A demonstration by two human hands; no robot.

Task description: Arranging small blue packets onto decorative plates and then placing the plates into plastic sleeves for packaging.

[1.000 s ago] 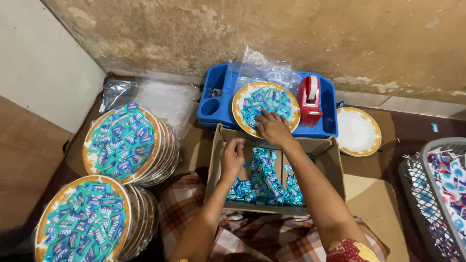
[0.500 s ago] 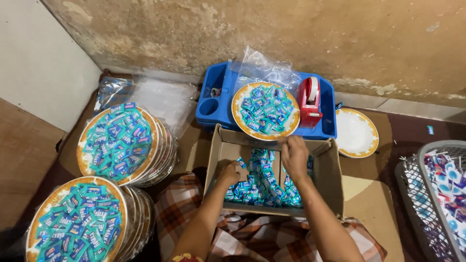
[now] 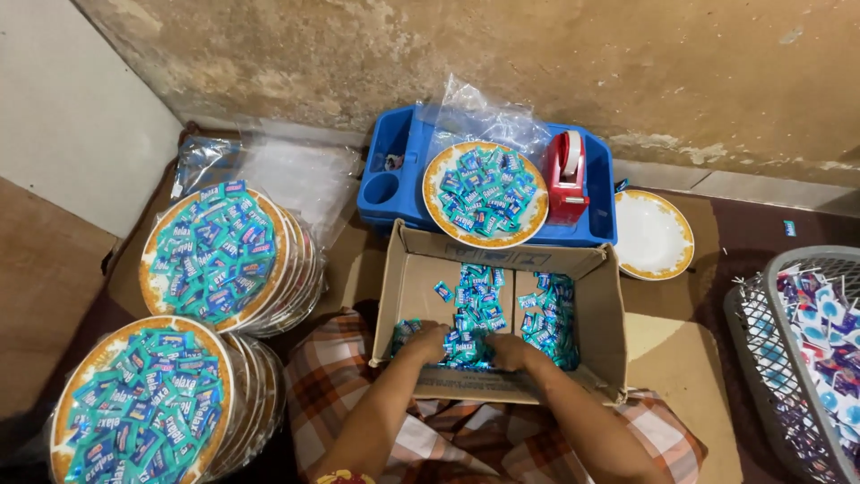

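Head view: a person sits on the floor with a cardboard box (image 3: 502, 314) on the lap, both hands down inside it.
Left hand (image 3: 428, 342): curled into the near end of the box, fingers buried among the teal sachets (image 3: 475, 314); whether it grips any cannot be told.
Right hand (image 3: 508, 351): just beside the left, also cupped over the sachets near the box's near wall; its grip is hidden too.
Key relation: the loose sachets lie directly under and just beyond both hands, spreading toward the far end of the box; the box's long axis runs left to right; both hands are about equally near.
Filled plate (image 3: 485, 193): one, heaped with sachets, on the blue tray (image 3: 390, 170) just beyond the box.
Empty plate (image 3: 652, 235): one, right of the tray.
Plate stacks (image 3: 219, 255): two, at the left, each topped with sachets and wrapped in clear film.
Tape dispenser (image 3: 566, 175): one, red, on the tray.
Wire basket (image 3: 806, 350): one, far right, holding other packets.
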